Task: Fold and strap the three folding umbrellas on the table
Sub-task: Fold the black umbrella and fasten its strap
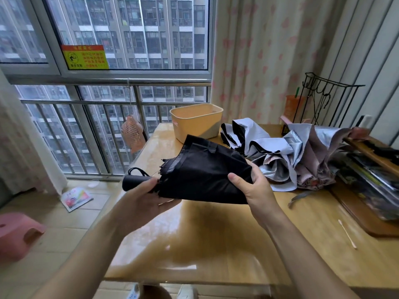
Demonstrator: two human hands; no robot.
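I hold a black folding umbrella (203, 169) above the wooden table (216, 244), its canopy loose and its strap tab sticking up on top. My left hand (144, 197) grips it from below near the black handle at the left end. My right hand (252, 184) grips the canopy's right end, thumb on the fabric. Two more umbrellas lie unfolded on the table behind: a light blue one with black trim (254, 137) and a silver and pink one (313, 156).
A yellow plastic bin (196, 121) stands at the table's far edge. Books and a wooden tray (371, 173) fill the right side, with a black wire rack (323, 98) behind. A cotton swab (347, 234) lies near the right edge. A pink stool (17, 234) sits on the floor left.
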